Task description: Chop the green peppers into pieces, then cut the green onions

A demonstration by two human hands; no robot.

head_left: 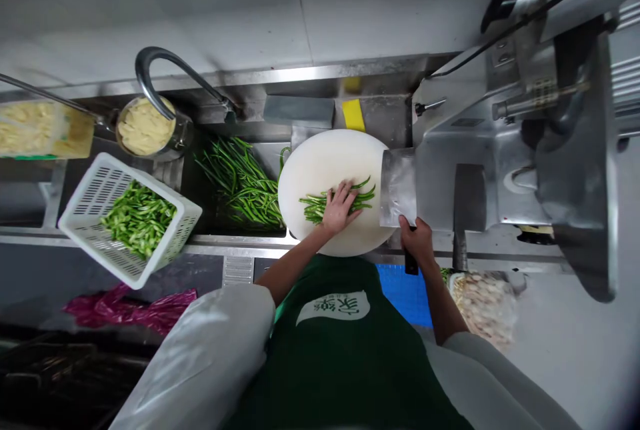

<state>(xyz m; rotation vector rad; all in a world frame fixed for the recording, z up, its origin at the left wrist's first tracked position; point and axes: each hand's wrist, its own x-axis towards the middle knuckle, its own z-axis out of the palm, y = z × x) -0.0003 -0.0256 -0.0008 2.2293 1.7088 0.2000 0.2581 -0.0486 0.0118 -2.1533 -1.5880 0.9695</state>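
Note:
Several long green chili peppers (316, 207) lie in a bunch across a round white cutting board (320, 157). My left hand (339, 207) rests on top of them, fingers spread and pressing lightly, with pepper ends showing on both sides. At the board's right edge, my right hand (418, 241) is closed around the black handle of a wide cleaver (399, 183). Its broad blade lies over the right rim of the board, pointing away from me and apart from the peppers. More whole green peppers (250, 183) fill the sink left of the board.
A white basket (167, 200) of cut green peppers stands at left. Behind it are a metal pot (183, 137) of pale slices and a curved faucet (165, 60). A second cleaver (470, 198) lies by the slicing machine (575, 163) at right. A yellow sponge (353, 115) sits behind the board.

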